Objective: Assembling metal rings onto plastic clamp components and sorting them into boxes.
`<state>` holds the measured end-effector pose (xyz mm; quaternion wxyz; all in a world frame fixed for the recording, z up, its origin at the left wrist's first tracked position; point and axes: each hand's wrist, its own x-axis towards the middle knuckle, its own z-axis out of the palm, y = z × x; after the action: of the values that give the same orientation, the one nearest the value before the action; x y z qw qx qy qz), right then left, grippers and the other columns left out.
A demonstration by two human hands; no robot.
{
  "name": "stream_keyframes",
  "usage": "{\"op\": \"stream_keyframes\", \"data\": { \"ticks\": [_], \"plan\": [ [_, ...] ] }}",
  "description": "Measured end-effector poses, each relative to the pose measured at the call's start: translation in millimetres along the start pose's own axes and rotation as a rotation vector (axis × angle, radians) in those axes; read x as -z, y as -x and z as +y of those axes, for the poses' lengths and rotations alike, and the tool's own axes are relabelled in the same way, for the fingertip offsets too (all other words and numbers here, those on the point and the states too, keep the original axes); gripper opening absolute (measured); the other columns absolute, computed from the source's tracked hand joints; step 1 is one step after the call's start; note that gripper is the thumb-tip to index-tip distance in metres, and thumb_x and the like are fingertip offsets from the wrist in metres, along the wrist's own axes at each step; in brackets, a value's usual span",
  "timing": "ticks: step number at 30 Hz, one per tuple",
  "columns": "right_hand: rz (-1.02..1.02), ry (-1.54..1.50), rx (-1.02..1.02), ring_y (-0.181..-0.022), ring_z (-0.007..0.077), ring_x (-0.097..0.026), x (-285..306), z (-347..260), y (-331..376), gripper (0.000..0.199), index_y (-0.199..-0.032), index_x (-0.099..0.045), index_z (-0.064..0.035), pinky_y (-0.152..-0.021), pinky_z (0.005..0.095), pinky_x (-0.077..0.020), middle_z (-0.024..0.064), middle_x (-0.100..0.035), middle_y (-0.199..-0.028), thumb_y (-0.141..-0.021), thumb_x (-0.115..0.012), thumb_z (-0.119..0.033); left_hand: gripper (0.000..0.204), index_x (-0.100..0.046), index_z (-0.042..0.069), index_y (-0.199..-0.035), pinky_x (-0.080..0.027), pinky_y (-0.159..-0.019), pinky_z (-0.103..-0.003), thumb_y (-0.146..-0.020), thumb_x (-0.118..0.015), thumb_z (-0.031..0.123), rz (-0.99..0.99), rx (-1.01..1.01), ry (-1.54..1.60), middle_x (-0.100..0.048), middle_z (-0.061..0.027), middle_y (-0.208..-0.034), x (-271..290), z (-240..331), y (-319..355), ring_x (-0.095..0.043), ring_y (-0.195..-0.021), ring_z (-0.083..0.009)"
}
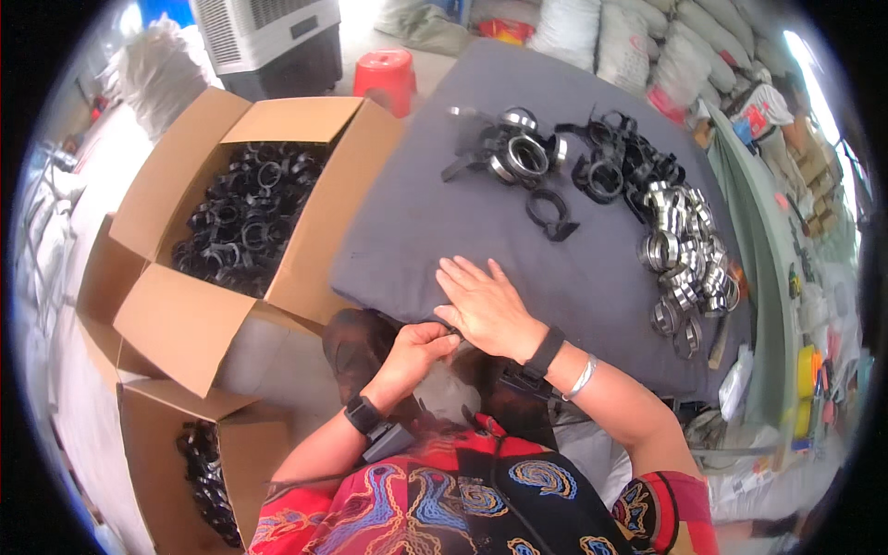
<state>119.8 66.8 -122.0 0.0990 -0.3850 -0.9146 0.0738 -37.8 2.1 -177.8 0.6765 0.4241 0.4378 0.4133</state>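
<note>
1. I am pressing my right hand (pixel 486 305) flat, fingers spread and released, on the grey cloth-covered surface (pixel 416 213) near its near edge; to my mind this is keeping the soft cover from sliding
2. My left hand (pixel 416 351) is curling shut just below that near edge, touching the right hand's thumb side; it is pinching something dark, either the cloth's hem or a small black part, and I cannot tell which
3. A single black plastic clamp ring (pixel 548 211) is lying alone towards the middle of the surface, open-ended with a small tab, well apart from my hands
4. Beyond it, near the far edge, shiny metal rings nested in black clamps (pixel 518 153) are sitting in a loose cluster, smooth and reflective against the matte cloth
5. Along the right edge a long heap of bright metal rings (pixel 689 259) is trailing down, with more black clamps (pixel 620 157) at its far end
6. Off the left edge an open cardboard box (pixel 185 314) is standing with flaps spread, filled with tangled black clamps (pixel 245 217), probably kept there for easy reach
7. A second cardboard box (pixel 166 435) lower down is holding more of the same
</note>
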Motion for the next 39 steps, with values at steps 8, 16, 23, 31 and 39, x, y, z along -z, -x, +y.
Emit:
{"op": "stream_keyframes", "data": {
  "ticks": [8, 16, 23, 31, 39],
  "plan": [
    [0.088, 0.091, -0.052, -0.128, 0.0331, -0.039, -2.7, -4.7, -2.9, 0.052, -0.129, -0.047, -0.0004, -0.101, 0.0593, -0.0307, 0.0139, -0.044, -0.138, -0.090, -0.051, -0.035, 0.018, -0.061, 0.004, -0.072, -0.034, -0.051, -0.021, -0.087, -0.061, 0.014, 0.000, 0.053, 0.013, -0.058, 0.0023, -0.065, 2.3, 2.2, 1.3, -0.046, -0.057, -0.0033],
    [0.453, -0.339, 0.020, -0.108, 0.0322, -0.053, 17.5, 22.5, 14.9, 0.032, -0.109, -0.058, -0.0029, -0.092, 0.0457, -0.0415, 0.0139, -0.059, -0.114, -0.081, -0.063, -0.017, 0.019, -0.060, 0.001, -0.076, -0.041, -0.059, -0.024, -0.090, -0.058, 0.013, 0.017, -0.012, -0.087, -0.059, -0.0022, -0.068, -4.1, 43.6, 0.8, -0.052, -0.061, -0.0097],
    [0.278, 0.625, -0.275, -0.087, 0.0254, -0.057, 73.0, 94.3, 20.0, 0.015, -0.087, -0.062, -0.0045, -0.076, 0.0386, -0.0420, 0.0075, -0.060, -0.086, -0.076, -0.056, -0.012, 0.026, -0.057, 0.002, -0.069, -0.038, -0.050, -0.024, -0.088, -0.059, 0.019, 0.068, -0.106, -0.289, -0.055, -0.0023, -0.059, -7.3, 93.8, -87.8, -0.051, -0.055, -0.0091],
    [0.524, -0.475, -0.461, -0.067, 0.0237, -0.064, 76.6, 100.2, 60.6, 0.015, -0.086, -0.061, -0.0007, -0.059, 0.0330, -0.0493, 0.0111, -0.065, -0.079, -0.088, -0.057, -0.015, 0.020, -0.066, 0.000, -0.086, -0.049, -0.070, -0.042, -0.084, -0.060, 0.019, 0.564, -0.746, -1.174, -0.065, -0.0178, -0.080, -21.5, 114.4, -119.9, -0.063, -0.076, -0.0320],
    [0.648, -0.904, -0.373, -0.075, 0.0147, -0.061, 35.5, 15.5, 86.2, 0.013, -0.103, -0.057, -0.0016, -0.067, 0.0280, -0.0492, 0.0081, -0.063, -0.084, -0.092, -0.052, -0.006, 0.028, -0.062, -0.002, -0.101, -0.050, -0.079, -0.034, -0.097, -0.048, 0.022, -0.178, -0.041, 0.184, -0.066, -0.0097, -0.097, -95.7, 62.2, -42.2, -0.062, -0.088, -0.0180]
  ]
}}
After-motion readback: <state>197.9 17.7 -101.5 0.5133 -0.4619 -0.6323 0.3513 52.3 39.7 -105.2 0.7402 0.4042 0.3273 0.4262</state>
